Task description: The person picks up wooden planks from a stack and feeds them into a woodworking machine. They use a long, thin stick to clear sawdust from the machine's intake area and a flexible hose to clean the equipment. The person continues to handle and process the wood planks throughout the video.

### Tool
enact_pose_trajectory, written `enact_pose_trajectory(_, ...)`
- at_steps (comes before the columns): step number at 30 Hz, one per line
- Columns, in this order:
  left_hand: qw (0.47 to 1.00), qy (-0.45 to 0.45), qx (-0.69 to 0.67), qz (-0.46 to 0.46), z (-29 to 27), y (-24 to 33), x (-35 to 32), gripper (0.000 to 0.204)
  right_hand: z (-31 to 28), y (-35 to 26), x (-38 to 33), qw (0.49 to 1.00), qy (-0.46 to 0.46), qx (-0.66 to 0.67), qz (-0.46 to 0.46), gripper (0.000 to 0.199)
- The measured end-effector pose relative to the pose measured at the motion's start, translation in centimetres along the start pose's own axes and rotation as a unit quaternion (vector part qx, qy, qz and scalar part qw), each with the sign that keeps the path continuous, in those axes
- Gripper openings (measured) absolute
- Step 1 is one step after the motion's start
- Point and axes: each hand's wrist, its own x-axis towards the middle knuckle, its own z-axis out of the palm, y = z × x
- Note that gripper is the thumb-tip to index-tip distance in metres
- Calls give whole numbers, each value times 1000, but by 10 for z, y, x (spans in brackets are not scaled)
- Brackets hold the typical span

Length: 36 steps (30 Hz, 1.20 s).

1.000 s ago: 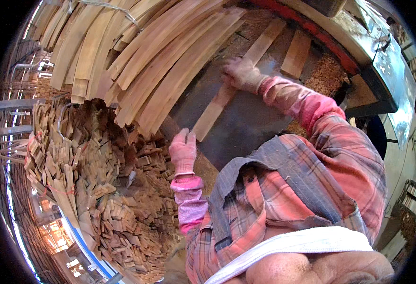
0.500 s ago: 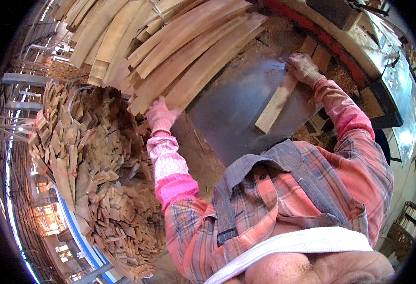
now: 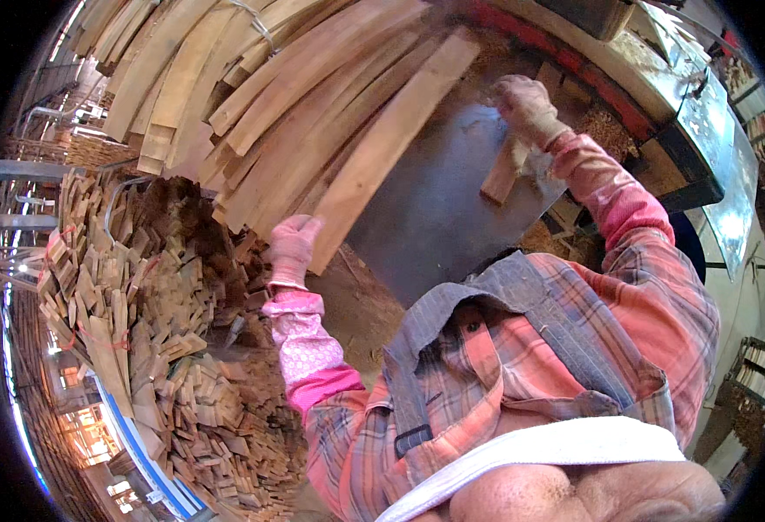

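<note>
My left hand (image 3: 294,248), in a pink glove, grips the near end of a long wooden board (image 3: 395,143). This board slants away to the upper right, along the edge of a stack of similar boards (image 3: 300,143). Over a dark metal table (image 3: 426,226), my gloved right hand (image 3: 529,109) hangs above a narrower wooden strip (image 3: 504,170), fingers bent and toward the left. Whether those fingers touch or grip the strip cannot be made out; the hand covers its middle.
Beyond the strip runs a red-edged machine part (image 3: 565,56), with wood shavings (image 3: 609,130) beside it. A large heap of wood offcuts (image 3: 174,348) fills the left side. Another bundle of boards (image 3: 174,78) lies at the far left.
The board at the stack's right edge has come away from the others and swung rightward with my left hand. The strip under my right hand has slid farther off, so less shows.
</note>
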Motion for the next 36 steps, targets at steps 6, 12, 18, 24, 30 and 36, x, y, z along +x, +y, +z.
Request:
enact_pose_trajectory(6,996,-80,-43,2,73,-45,-25,34,20,-106,-18,969,89,97,-209,31)
enact_pose_trajectory(12,953,36,297,55,80,13,-15,48,70,-80,-2,984,9,91,-153,34)
enact_pose_trajectory(18,853,130,501,70,42,-37,7,75,44,-10,7,985,-38,-11,-169,26)
enact_pose_trajectory(24,852,59,521,-2,33,-12,2,74,52,38,12,986,-71,-13,-147,25)
enact_pose_trajectory(30,832,116,541,43,24,-36,8,61,44,48,28,994,-72,-26,-77,28)
enact_pose_trajectory(36,998,24,47,46,10,-39,13,36,25,-2,23,998,-68,1,-9,30)
